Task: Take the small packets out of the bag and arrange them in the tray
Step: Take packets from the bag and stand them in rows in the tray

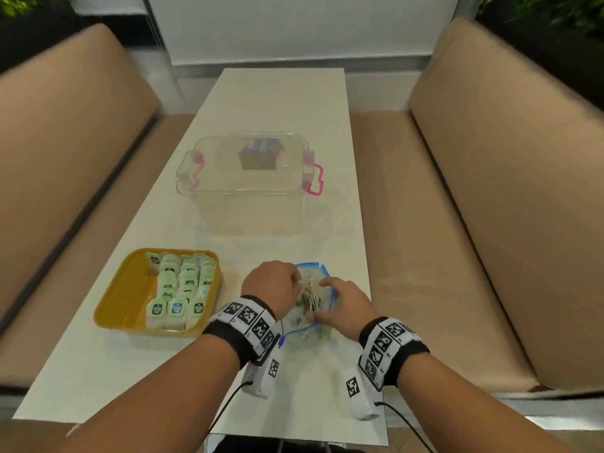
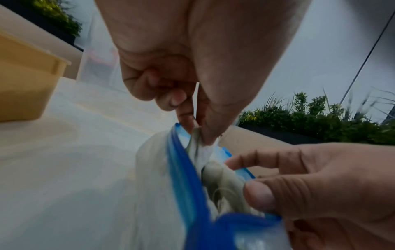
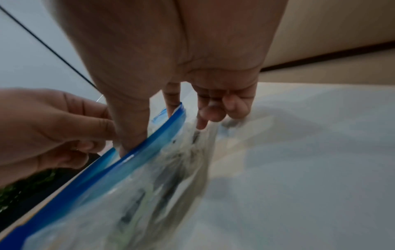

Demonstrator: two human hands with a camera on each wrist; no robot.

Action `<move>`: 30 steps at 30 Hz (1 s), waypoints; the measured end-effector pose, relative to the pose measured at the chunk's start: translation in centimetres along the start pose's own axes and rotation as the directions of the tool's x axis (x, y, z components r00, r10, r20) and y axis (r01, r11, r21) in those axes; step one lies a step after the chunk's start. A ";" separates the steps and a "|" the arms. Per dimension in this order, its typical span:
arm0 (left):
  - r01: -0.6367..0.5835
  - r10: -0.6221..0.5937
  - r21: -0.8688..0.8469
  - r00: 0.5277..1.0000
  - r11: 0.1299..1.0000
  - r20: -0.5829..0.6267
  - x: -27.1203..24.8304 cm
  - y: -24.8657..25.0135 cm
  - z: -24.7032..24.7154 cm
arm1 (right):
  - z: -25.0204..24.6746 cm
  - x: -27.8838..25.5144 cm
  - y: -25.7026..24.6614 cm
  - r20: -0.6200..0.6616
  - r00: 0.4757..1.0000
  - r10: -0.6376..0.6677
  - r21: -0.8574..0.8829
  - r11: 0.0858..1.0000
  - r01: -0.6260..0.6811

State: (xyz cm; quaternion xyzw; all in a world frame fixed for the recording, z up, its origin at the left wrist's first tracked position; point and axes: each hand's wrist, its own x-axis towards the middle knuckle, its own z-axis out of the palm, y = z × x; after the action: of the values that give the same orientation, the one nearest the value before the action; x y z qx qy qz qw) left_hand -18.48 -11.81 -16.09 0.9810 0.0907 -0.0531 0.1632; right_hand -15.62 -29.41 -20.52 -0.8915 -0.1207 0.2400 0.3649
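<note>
Two hands work at the mouth of a clear zip bag [image 1: 307, 331] with a blue seal strip, which sits on the near part of the white desk [image 1: 281, 103]. The left hand [image 1: 273, 284] has its fingers curled, thumb and fingertips pinching one small packet [image 2: 197, 148] at the bag's opening. The right hand [image 1: 346, 307] grips the bag's right rim, thumb inside the opening and fingers curled against the outer wall. More packets lie bunched inside the bag, blurred through the plastic. Just to the left of the bag, on the desk, stands the yellow tray [image 1: 130, 289]; its right part holds rows of green-and-white packets [image 1: 181, 286] standing on edge, its left part shows bare bottom. Farther back, in the middle of the desk, sits a clear lidded box [image 1: 248, 181] with pink clasps and something dark inside. Tan benches [image 1: 510, 178] run along both sides of the desk.
</note>
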 end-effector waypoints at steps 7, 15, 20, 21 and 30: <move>0.041 -0.046 -0.078 0.997 0.996 -0.067 -0.4 -0.7 -1.4 | -0.8 -0.1 -1.2 -0.134 0.987 -0.085 -0.054 0.995 0.078; -0.059 0.009 -0.290 0.985 0.955 -0.170 -0.9 0.0 -2.9 | -1.3 -0.4 -4.3 -0.112 0.946 -0.304 -0.122 0.949 0.291; -0.045 -0.022 -0.393 0.986 0.918 -0.165 -0.9 1.1 -3.3 | -0.6 -1.0 -5.4 -0.057 0.952 -0.301 -0.004 0.954 0.301; -0.044 -0.029 -0.420 0.986 0.907 -0.165 -0.9 1.2 -3.3 | -0.6 -1.1 -5.6 -0.047 0.956 -0.289 0.027 0.956 0.291; -0.236 0.176 -0.435 0.969 0.869 -0.175 -1.6 0.4 -3.2 | -2.0 -1.0 -5.6 0.036 0.981 -0.191 0.105 0.977 0.187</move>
State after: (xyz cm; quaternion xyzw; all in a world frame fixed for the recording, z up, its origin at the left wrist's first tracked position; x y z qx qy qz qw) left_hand -19.74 -11.39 -12.74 0.9213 0.0056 0.0510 0.3854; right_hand -15.68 -27.04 -15.00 -0.8507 -0.2009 0.2304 0.4277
